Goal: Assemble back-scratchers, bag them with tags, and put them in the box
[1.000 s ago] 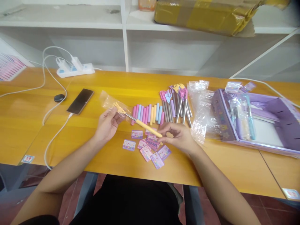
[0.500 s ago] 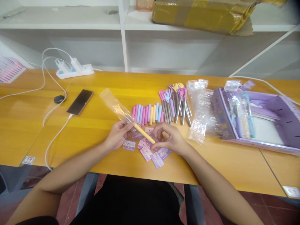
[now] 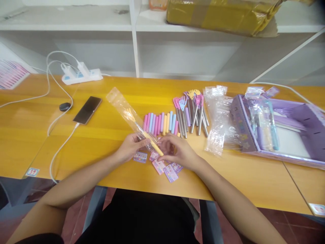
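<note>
A back scratcher (image 3: 152, 144) with a yellow handle and a yellow hand-shaped head lies slanted inside a long clear plastic bag (image 3: 119, 101). My left hand (image 3: 133, 146) is closed around the bag and the handle, its thumb on top. At the lower end, my right hand (image 3: 177, 151) has curled fingers at the bag's edge, with the thumb close to the handle's tip; the exact grip is partly hidden. Small printed cards (image 3: 170, 173) in pink and purple are spread below both hands. Coloured handle sleeves (image 3: 159, 123) stand in a row just beyond them.
Several back scratchers (image 3: 194, 112) with metal rods lie behind the sleeves. Right of them are a pile of clear bags (image 3: 215, 118) and a purple box (image 3: 243, 135) holding bagged pieces. A charging phone (image 3: 87, 110) and a power strip (image 3: 82, 77) are at left.
The handle's tip has shifted slightly up and left, and my right hand has followed it. More of the bag's far end shows. My left hand stays around the bag.
</note>
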Available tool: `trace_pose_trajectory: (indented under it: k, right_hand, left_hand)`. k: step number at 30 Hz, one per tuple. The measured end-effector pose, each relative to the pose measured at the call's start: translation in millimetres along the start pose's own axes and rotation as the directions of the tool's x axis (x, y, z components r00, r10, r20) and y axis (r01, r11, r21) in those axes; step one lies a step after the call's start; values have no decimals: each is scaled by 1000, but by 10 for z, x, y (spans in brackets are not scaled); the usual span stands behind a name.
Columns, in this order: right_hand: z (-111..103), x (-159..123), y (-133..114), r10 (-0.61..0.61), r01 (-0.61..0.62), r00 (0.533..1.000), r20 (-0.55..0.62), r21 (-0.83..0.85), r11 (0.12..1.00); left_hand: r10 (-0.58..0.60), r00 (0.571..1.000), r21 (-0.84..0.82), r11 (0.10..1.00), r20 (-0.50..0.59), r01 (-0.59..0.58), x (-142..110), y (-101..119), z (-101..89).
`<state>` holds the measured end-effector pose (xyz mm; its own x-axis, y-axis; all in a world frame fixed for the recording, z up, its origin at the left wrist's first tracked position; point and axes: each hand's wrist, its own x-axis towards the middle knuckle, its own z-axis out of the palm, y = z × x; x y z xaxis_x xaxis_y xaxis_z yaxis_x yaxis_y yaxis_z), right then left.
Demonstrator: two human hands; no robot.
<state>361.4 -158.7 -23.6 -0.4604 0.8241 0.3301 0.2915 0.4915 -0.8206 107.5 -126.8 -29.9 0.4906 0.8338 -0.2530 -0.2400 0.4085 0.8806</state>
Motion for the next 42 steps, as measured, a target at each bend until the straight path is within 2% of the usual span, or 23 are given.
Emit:
trace_pose_trajectory:
  k: [4, 11, 16, 20, 26, 31, 37, 39, 42]
  right_hand:
    - [23, 13, -26, 0, -1, 1000, -20, -18, 1000]
    - [57, 19, -54, -47, 47, 999, 11, -7, 999]
    - [66, 14, -54, -55, 55, 998, 10, -21, 998]
    - [66, 5, -66, -59, 60, 998, 20, -25, 998]
    - [66, -45, -53, -80, 70, 994, 74, 124, 990]
    - [62, -55, -52, -194, 195, 980, 37, -31, 980]
    - [71, -39, -85, -298, 303, 953, 56, -102, 948]
    - [82, -36, -101, -288, 289, 957, 17, -76, 954]
    - [103, -25, -128, -230, 228, 971, -58, -29, 973]
  left_hand:
    - [-77, 985, 242, 969, 157, 37, -68, -65, 64]
    - [-76, 979, 329, 944, 187, 11, -122, -63, 115]
    - [-137, 969, 197, 976, 207, 96, -98, -59, 97]
    - [-123, 979, 46, 992, 164, 117, -82, -84, 91]
    - [-180, 976, -149, 969, 123, 198, -63, 33, 54]
    - [-163, 985, -185, 968, 60, 171, -59, 123, 44]
    - [-135, 990, -28, 990, 37, 136, -76, 30, 55]
    - [-87, 996, 76, 994, 38, 83, -82, -12, 53]
    - [-51, 993, 193, 981, 108, 29, -92, -35, 57]
